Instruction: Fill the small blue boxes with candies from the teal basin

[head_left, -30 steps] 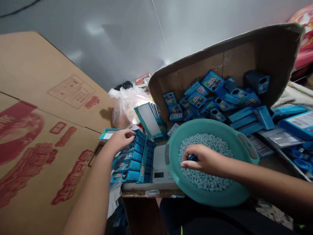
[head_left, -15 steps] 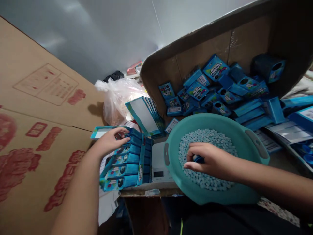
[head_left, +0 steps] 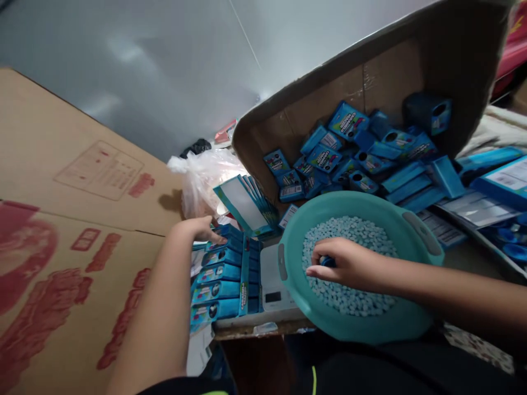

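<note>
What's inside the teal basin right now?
The teal basin holds many small pale-blue pieces. The right hand is over them, holding a dark-blue item. The basin's floor and whatever the hand covers are hidden.

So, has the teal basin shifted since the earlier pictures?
No, not noticeably: the teal basin keeps the same place beside the white scale, its grey handle close to the display as before.

red-printed cardboard carton (head_left: 82, 241), left | whitish plastic bag (head_left: 201, 189), beside carton | black bundle (head_left: 197, 147), just behind | grey wall (head_left: 144, 71), back
</note>
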A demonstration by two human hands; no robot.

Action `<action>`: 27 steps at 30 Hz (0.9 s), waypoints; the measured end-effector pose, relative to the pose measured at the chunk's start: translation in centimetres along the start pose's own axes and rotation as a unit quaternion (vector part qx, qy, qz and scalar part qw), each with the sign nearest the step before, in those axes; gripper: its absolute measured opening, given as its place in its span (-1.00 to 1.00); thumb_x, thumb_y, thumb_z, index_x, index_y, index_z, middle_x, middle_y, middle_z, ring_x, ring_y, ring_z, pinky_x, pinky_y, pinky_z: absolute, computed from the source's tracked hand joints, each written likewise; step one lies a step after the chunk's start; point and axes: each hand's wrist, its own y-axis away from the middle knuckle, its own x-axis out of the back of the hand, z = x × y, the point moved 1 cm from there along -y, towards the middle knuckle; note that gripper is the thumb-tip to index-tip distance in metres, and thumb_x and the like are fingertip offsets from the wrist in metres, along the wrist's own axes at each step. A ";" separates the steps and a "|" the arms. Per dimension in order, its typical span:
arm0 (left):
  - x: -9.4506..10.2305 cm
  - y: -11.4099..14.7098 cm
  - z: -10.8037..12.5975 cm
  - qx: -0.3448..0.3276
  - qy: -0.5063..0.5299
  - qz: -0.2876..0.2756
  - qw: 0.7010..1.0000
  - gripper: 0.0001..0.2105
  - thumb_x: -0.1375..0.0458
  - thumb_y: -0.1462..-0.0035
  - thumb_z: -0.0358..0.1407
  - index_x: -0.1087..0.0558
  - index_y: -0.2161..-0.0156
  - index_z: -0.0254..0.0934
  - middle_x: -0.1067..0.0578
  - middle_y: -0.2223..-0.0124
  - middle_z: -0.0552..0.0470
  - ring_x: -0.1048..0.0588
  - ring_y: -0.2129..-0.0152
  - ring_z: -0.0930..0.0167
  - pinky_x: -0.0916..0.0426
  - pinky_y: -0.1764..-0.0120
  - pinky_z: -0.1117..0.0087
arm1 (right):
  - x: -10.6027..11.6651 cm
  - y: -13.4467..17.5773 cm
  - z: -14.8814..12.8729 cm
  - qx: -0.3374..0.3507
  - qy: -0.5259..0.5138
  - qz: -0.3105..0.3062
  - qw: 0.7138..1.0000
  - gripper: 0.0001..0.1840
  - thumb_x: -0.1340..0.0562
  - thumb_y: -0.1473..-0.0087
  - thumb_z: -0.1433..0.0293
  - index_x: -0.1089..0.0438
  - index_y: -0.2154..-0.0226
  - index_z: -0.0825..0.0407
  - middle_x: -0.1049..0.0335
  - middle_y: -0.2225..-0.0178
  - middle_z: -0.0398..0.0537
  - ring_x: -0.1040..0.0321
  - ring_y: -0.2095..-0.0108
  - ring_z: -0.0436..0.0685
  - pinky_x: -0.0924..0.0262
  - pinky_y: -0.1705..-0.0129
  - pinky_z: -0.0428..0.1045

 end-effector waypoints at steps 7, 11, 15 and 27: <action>-3.8 10.3 7.7 -0.122 0.189 0.238 0.945 -0.55 -0.15 -0.22 -0.11 -0.51 -0.17 -0.19 -0.62 -0.05 -0.13 -0.59 0.01 0.13 -0.47 -0.01 0.15 | 0.4 0.4 -0.4 0.024 -0.013 0.038 0.999 -0.85 -0.33 -0.20 0.34 -0.49 0.40 0.02 -0.54 0.36 -0.03 -0.43 0.31 0.13 -0.20 0.27 0.01; -7.7 14.9 14.8 -0.322 0.403 0.072 0.854 -0.61 -0.19 -0.27 -0.05 -0.59 -0.09 -0.16 -0.67 0.03 -0.07 -0.62 0.08 0.25 -0.51 0.02 0.23 | 0.8 1.0 -0.4 0.086 -0.077 0.062 0.991 -0.80 -0.27 -0.25 0.28 -0.49 0.37 0.02 -0.54 0.38 -0.05 -0.42 0.34 0.08 -0.24 0.25 0.00; -10.5 15.0 16.6 -0.332 0.538 0.006 0.775 -0.72 -0.28 -0.22 -0.06 -0.67 0.17 -0.23 -0.69 0.17 -0.09 -0.63 0.21 0.30 -0.52 0.05 0.24 | 1.0 1.4 -0.4 0.078 -0.129 0.051 0.987 -0.79 -0.26 -0.26 0.26 -0.49 0.34 0.03 -0.54 0.39 -0.08 -0.43 0.36 0.06 -0.23 0.30 -0.03; -10.7 16.9 12.5 -0.187 0.490 0.177 0.833 -0.69 -0.27 -0.14 -0.04 -0.64 0.13 -0.21 -0.67 0.17 -0.06 -0.61 0.23 0.27 -0.49 0.27 0.33 | 1.6 0.7 -0.5 0.012 -0.119 0.130 0.984 -0.68 -0.28 -0.24 0.17 -0.30 0.44 -0.01 -0.29 0.48 -0.18 -0.18 0.42 0.02 -0.06 0.36 -0.01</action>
